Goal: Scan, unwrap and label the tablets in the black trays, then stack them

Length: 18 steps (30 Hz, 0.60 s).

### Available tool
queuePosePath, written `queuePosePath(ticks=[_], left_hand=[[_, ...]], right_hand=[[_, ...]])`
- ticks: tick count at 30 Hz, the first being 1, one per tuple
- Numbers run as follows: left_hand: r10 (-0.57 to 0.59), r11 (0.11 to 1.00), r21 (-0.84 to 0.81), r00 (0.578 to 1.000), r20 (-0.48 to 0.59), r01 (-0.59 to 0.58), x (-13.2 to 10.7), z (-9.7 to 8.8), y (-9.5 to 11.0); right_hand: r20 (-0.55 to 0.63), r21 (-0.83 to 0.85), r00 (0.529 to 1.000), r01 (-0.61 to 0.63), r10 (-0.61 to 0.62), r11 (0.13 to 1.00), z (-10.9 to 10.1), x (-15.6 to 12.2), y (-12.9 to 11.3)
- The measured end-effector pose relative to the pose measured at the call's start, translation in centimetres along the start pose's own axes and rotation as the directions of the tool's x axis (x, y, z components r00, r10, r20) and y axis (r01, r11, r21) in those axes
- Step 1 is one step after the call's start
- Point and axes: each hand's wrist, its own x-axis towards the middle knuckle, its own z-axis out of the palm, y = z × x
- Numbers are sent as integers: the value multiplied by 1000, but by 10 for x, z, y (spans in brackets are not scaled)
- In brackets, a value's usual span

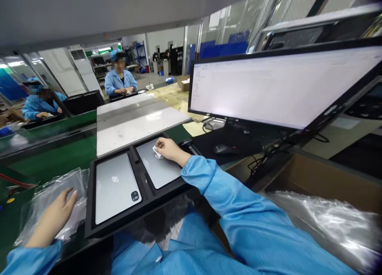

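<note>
Right hand (171,150): near the centre of the frame, my thumb and fingertips are closed in a pinch on a small white piece (154,149); whether it is a label or a wipe, I cannot tell.
Left hand (56,211): at lower left, my thumb and forefinger stand apart over clear plastic bags (64,183); I see nothing gripped, and film under the palm would be hidden.
Left tablet (115,199): lower middle of the frame, back up in its compartment of the black tray (138,172), fully in view with its camera block (135,196) showing.
Right tablet (158,175): nearer the centre, back up in the other compartment, partly covered by my right hand.
White piece: over the right tablet, by its logo; contact with the surface is unclear.
Done, I judge: both tablets are placed in the tray.
Left to do, I judge: whatever the white piece is for on the right tablet, since I have not let go of it.
Unknown: whether the left tablet is finished; its back gives no sign.
</note>
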Motion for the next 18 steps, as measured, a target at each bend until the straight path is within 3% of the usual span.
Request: queuePosePath(ticks=[1,3,4,6,7,8,11,14,18], left_hand=[[58,998,-35,998,-35,-59,2,-6,30],[336,929,-167,942,16,-329,2,-9,100],[477,865,-229,874,99,-446,1,-5,137],[714,700,-323,625,316,-637,3,13,206],[758,645,-316,528,383,-696,5,27,235],[754,631,-250,505,420,-734,8,41,259],[742,642,-181,545,390,-745,19,82,304],[748,645,-159,576,330,-747,28,107,316],[787,606,-160,558,263,-779,34,117,322]], right_hand=[[-57,-23,998,30,-31,999,-2,1,1],[-143,-35,988,51,-56,998,-6,1,3],[-179,-30,983,39,-44,999,-9,1,4],[-251,-17,968,6,-10,1000,-14,-2,6],[-285,-9,959,-4,2,1000,-17,-4,6],[-315,1,949,-7,7,1000,-19,-7,7],[-394,72,919,-2,31,997,-25,-18,13],[-438,218,895,14,85,976,-28,-29,21],[-460,439,865,24,201,898,-33,-36,28]])
